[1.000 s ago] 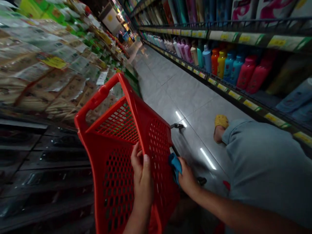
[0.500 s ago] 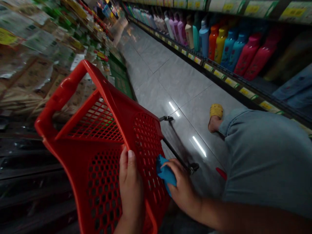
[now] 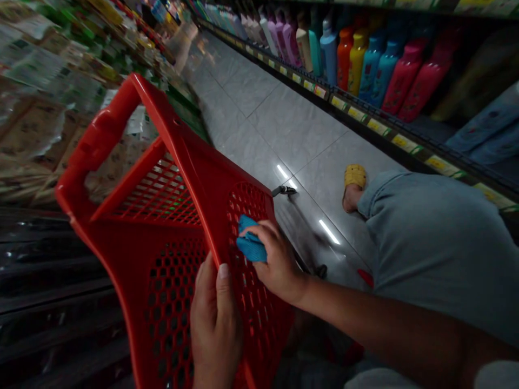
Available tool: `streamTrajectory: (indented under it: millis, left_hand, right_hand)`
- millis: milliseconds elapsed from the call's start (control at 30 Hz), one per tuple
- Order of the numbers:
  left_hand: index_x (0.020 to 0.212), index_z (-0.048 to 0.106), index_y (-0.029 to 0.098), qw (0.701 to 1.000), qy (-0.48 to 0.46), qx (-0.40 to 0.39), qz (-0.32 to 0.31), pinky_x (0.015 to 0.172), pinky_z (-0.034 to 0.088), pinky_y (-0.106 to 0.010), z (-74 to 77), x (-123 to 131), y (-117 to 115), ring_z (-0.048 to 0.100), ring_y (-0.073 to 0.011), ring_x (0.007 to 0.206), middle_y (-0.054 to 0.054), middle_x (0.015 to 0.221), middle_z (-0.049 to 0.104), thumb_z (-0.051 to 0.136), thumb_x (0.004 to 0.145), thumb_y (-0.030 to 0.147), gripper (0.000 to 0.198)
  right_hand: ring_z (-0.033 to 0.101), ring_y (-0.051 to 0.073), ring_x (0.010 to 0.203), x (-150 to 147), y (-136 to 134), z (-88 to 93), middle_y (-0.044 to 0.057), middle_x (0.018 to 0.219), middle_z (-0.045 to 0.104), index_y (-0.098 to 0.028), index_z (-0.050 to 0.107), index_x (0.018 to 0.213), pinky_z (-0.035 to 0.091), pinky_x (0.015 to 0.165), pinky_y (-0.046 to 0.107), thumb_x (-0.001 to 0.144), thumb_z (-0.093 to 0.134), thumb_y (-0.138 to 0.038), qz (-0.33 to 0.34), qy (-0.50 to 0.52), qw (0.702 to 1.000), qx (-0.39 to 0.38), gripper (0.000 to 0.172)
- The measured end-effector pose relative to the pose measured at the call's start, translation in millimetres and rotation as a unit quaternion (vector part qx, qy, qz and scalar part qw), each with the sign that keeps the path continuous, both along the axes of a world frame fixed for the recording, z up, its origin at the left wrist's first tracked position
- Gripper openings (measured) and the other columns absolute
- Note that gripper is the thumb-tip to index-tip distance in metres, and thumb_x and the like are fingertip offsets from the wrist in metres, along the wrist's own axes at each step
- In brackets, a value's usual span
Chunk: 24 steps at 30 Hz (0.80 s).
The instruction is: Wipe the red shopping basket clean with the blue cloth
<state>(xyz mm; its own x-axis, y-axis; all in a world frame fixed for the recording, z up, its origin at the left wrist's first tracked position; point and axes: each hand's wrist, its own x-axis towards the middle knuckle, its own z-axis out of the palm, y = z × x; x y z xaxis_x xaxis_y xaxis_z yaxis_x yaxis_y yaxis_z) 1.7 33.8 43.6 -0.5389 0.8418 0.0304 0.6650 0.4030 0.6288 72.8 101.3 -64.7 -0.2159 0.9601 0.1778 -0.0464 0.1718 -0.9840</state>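
A red plastic shopping cart (image 3: 190,178) stands tilted in view, its handle at the upper left and its sides full of holes. My left hand (image 3: 214,319) grips the cart's upper side rim, thumb on the outside and fingers over the inner edge. In my right hand (image 3: 279,265) is a bunched blue cloth (image 3: 251,240), pressed against the perforated outer side of the cart. Part of the cloth is hidden under my fingers.
Colourful bottles (image 3: 368,65) line a low shelf on the right. Packaged goods (image 3: 40,124) are stacked to the left. Cart casters (image 3: 286,190) rest on the grey tile floor (image 3: 263,129). My bent knee (image 3: 430,243) and a yellow clog (image 3: 355,175) are at the right.
My right hand has moved the blue cloth up and to the left along the cart's side. My left hand keeps its hold on the rim. The view has shifted slightly.
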Motion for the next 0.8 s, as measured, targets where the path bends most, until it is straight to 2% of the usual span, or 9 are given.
streamTrajectory:
  millis: [67, 133, 233, 300, 367, 500, 567, 733, 800]
  left_hand:
    - [0.134, 0.061, 0.025, 1.000, 0.003, -0.011, -0.003, 0.121, 0.039, -0.041, 0.7, -2.1, -6.4, 0.056, -0.0249, 0.134, -0.006, 0.142, 0.062, 0.050, 0.096, 0.056, 0.051]
    - [0.133, 0.061, 0.026, 1.000, 0.008, -0.018, 0.005, 0.120, 0.040, -0.041, 0.8, -4.7, -13.7, 0.056, -0.0248, 0.135, -0.005, 0.142, 0.062, 0.052, 0.094, 0.058, 0.051]
    - [0.132, 0.062, 0.027, 0.999, 0.027, -0.026, 0.013, 0.120, 0.042, -0.040, -0.6, -11.1, -25.1, 0.056, -0.0249, 0.135, -0.004, 0.142, 0.063, 0.051, 0.094, 0.061, 0.052]
    - [0.133, 0.062, 0.027, 0.999, 0.042, -0.028, 0.013, 0.119, 0.042, -0.040, -1.3, -17.0, -31.8, 0.055, -0.0252, 0.136, -0.004, 0.142, 0.063, 0.051, 0.093, 0.061, 0.054]
    - [0.133, 0.062, 0.026, 0.998, 0.056, -0.028, 0.016, 0.118, 0.043, -0.039, -1.2, -23.2, -37.1, 0.056, -0.0250, 0.135, -0.004, 0.141, 0.064, 0.052, 0.093, 0.061, 0.054]
    - [0.130, 0.064, 0.026, 0.997, 0.071, -0.034, -0.003, 0.113, 0.046, -0.031, -1.1, -32.4, -44.7, 0.059, -0.0216, 0.132, -0.002, 0.139, 0.066, 0.054, 0.092, 0.060, 0.052]
    - [0.128, 0.065, 0.026, 0.997, 0.074, -0.035, -0.014, 0.111, 0.046, -0.027, -1.2, -34.8, -49.4, 0.060, -0.0197, 0.130, -0.001, 0.137, 0.067, 0.054, 0.092, 0.060, 0.051]
    - [0.125, 0.065, 0.024, 0.994, 0.089, -0.067, 0.003, 0.101, 0.050, -0.026, 11.4, -35.5, -53.6, 0.065, -0.0204, 0.120, -0.002, 0.128, 0.071, 0.053, 0.091, 0.062, 0.052]
    - [0.121, 0.065, 0.025, 0.991, 0.099, -0.095, -0.004, 0.092, 0.052, -0.027, 22.0, -35.3, -42.5, 0.069, -0.0200, 0.110, -0.002, 0.120, 0.073, 0.048, 0.094, 0.060, 0.047]
  right_hand:
    - [0.061, 0.020, 0.114, 3.9, 9.6, 16.6, 0.005, 0.121, 0.059, -0.028, 0.060, 0.119, 0.052, 0.101, 0.034, 0.079, 0.058, -0.007, 0.039, 0.038, 0.995, 0.085, 0.045]
    - [0.060, 0.020, 0.116, 4.4, 20.1, 3.0, 0.005, 0.122, 0.059, -0.028, 0.061, 0.117, 0.050, 0.104, 0.035, 0.075, 0.059, -0.006, 0.043, 0.017, 0.995, 0.092, 0.048]
    - [0.061, 0.024, 0.114, 0.3, 27.1, -49.2, 0.008, 0.118, 0.061, -0.022, 0.059, 0.117, 0.051, 0.103, 0.042, 0.072, 0.055, -0.002, -0.021, -0.080, 0.994, -0.071, 0.050]
    - [0.063, 0.026, 0.108, -3.2, 22.2, -67.7, 0.010, 0.114, 0.062, -0.020, 0.058, 0.119, 0.053, 0.099, 0.047, 0.075, 0.052, -0.003, -0.053, -0.114, 0.978, -0.166, 0.048]
    - [0.063, 0.026, 0.107, -5.3, 12.9, -55.5, 0.009, 0.113, 0.063, -0.022, 0.056, 0.122, 0.054, 0.098, 0.046, 0.077, 0.052, -0.004, -0.067, -0.084, 0.983, -0.148, 0.048]
    - [0.060, 0.022, 0.116, -5.5, 3.8, 3.1, 0.005, 0.123, 0.060, -0.029, 0.054, 0.126, 0.053, 0.102, 0.037, 0.079, 0.060, -0.010, 0.017, 0.052, 0.993, 0.104, 0.052]
    - [0.060, 0.022, 0.115, -6.9, 6.6, 2.2, 0.005, 0.124, 0.059, -0.029, 0.056, 0.123, 0.053, 0.100, 0.036, 0.076, 0.062, -0.010, 0.036, 0.058, 0.988, 0.140, 0.051]
    - [0.062, 0.026, 0.106, -17.1, 22.7, -66.2, 0.007, 0.110, 0.062, -0.024, 0.054, 0.119, 0.054, 0.097, 0.048, 0.072, 0.051, -0.005, -0.134, -0.036, 0.977, -0.160, 0.051]
    - [0.061, 0.026, 0.106, -18.0, 25.4, -63.9, 0.008, 0.110, 0.062, -0.025, 0.052, 0.124, 0.054, 0.096, 0.049, 0.075, 0.051, -0.006, -0.158, -0.030, 0.973, -0.168, 0.053]
